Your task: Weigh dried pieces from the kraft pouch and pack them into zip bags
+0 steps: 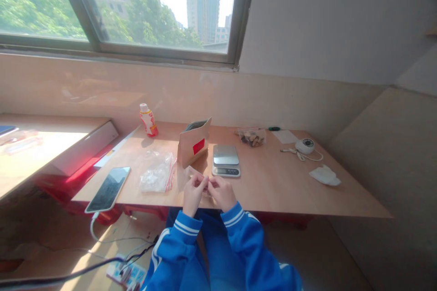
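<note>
At the near edge of the table (pixel 273 188), in the head view, a small clear bag (pixel 190 172) sits between the person's two hands, just in front of the digital scale (pixel 226 159) and the upright brown paper pouch (pixel 193 144). The left hand (pixel 193 193) has thumb and forefinger pressed together on the film, and the right hand (pixel 222 192) pinches right beside it, the fingertips of both almost meeting. What lies inside is too small and too covered to tell.

Such thin film should be light, limp and rather slippery — easy to crease, with little stiffness of its own. It is probably best held by the rim, one pinch on each side, with only mild force.

Both forearms, in blue sleeves (pixel 244 232), rise from the lower part of the view and slant inward, wrists close to the table's edge, backs of the hands largely upward, the other fingers curled. Left of the hands lies a larger clear bag (pixel 155 175) with red strips — near them, but apart.
</note>
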### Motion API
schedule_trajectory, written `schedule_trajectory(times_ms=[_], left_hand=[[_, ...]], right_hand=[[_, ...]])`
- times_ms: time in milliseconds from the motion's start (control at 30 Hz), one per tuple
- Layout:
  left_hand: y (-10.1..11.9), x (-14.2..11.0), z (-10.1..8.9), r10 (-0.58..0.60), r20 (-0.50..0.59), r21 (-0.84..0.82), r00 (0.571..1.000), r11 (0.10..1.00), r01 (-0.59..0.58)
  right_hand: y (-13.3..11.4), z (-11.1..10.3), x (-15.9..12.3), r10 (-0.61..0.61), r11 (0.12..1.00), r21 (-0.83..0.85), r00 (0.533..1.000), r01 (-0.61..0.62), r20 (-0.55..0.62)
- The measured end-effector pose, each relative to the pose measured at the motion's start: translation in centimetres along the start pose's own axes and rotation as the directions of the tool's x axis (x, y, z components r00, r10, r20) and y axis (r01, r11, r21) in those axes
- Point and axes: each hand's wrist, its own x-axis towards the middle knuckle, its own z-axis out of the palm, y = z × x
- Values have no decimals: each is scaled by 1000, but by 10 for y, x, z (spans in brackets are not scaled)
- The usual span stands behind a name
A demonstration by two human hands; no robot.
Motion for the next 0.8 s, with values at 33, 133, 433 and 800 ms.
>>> schedule_trajectory(times_ms=[33,133,433,800], left_hand=[[1,0,0,4,-2,32,1000,999,-4],[3,2,0,-11,-3,93,1000,996,11],[18,-11,-8,-75,121,-100,990,991,88],[11,-3,-6,-39,-1,-155,999,987,38]], right_hand=[[-1,0,0,31,999,29,999,-31,-7],[-3,0,0,79,992,100,997,-76,-18],[10,-26,31,142,986,117,958,-116,-248],[-5,-14,13,-61,974,227,975,12,212]])
